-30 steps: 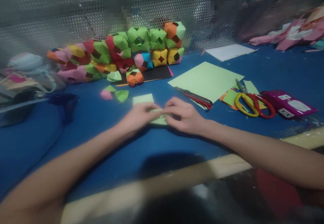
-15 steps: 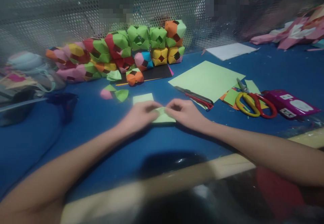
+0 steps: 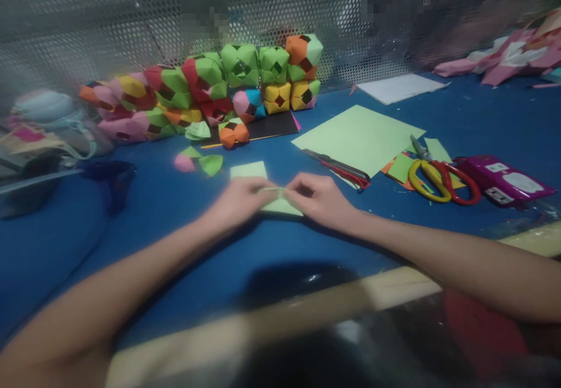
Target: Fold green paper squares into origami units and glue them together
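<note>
A small light-green paper (image 3: 284,205) lies on the blue table, its far edge lifted and folded between my two hands. My left hand (image 3: 240,198) pinches it from the left with thumb and fingers together. From the right, my right hand (image 3: 318,198) grips the same paper, fingertips almost meeting the left ones. The fingertips hide part of the fold. Just beyond my left hand lies another small light-green paper piece (image 3: 249,170), flat on the table.
Several folded paper cubes (image 3: 240,63) stand stacked along the perforated metal screen. To the right are a large green sheet (image 3: 359,134), a box cutter (image 3: 339,165), scissors (image 3: 445,183) and a purple box (image 3: 504,180). A cup (image 3: 48,113) stands at left.
The paper's far edge has risen between my fingertips, showing a raised fold. My hands have shifted only slightly; the things around have stayed put.
</note>
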`<control>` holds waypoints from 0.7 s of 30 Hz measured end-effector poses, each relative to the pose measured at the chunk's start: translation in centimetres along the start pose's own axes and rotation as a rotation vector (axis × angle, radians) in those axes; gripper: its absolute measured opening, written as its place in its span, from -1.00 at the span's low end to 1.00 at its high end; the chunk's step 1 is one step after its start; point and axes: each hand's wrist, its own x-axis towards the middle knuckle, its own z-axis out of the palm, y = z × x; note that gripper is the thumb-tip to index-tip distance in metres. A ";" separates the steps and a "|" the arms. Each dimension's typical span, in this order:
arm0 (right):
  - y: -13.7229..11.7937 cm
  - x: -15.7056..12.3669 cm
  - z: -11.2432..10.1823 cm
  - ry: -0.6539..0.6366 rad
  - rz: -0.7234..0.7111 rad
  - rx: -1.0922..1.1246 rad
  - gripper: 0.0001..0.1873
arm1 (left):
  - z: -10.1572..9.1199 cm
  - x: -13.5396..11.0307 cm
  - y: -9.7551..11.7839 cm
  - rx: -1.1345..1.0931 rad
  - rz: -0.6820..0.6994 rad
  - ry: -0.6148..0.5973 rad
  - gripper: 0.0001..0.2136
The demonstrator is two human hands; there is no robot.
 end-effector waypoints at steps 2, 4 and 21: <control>0.1 0.0 0.0 -0.005 -0.031 -0.015 -0.85 | -0.2 0.3 -0.4 -0.082 -0.025 -0.028 -0.79; 0.2 0.0 -0.1 -0.015 -0.058 -0.032 -0.85 | -0.5 0.5 -0.6 -0.116 -0.045 -0.079 -0.79; 0.3 -0.1 -0.4 -0.024 -0.281 -0.105 -0.83 | -0.6 -0.1 0.3 0.191 0.174 -0.105 -0.76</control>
